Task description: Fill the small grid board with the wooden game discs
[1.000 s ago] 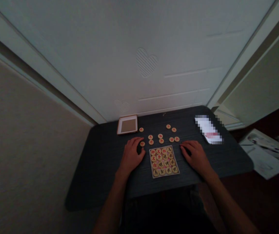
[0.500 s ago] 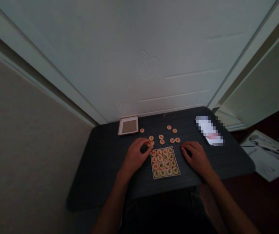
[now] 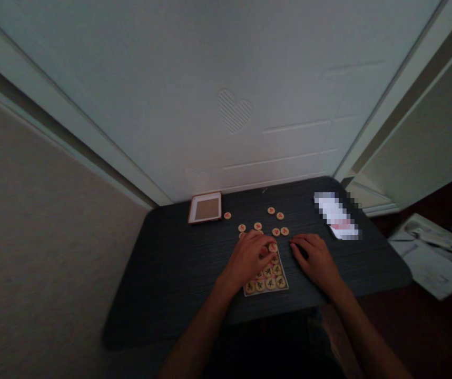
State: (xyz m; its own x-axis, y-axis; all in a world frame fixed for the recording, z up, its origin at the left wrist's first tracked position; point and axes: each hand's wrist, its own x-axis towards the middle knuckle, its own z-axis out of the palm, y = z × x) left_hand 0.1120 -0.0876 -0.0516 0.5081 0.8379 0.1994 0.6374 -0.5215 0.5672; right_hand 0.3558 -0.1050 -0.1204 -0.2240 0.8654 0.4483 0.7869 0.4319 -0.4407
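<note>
My left hand [image 3: 247, 260] is over the right top part of a square box [image 3: 286, 278] filled with rows of round Chinese chess pieces. Between its thumb and fingertips is a chess piece with a red character [image 3: 273, 247], at the box's far right corner. The hand hides much of the box's left and upper rows; pieces with black characters [image 3: 270, 285] show along the near row. Just right of the box, my right hand [image 3: 315, 258] rests on the table, fingers loosely curved and thumb apart, with nothing visible in it.
Several loose red-character pieces [image 3: 280, 216] lie on the dark table [image 3: 163, 273] beyond the box. A shallow box lid [image 3: 206, 208] sits at the back left. A blurred-out white object [image 3: 339, 216] lies at the right. A white door [image 3: 289, 95] stands behind the table.
My left hand has moved right, from the loose pieces by the box's far left corner to over the box, carrying a chess piece. My right hand has stayed in place.
</note>
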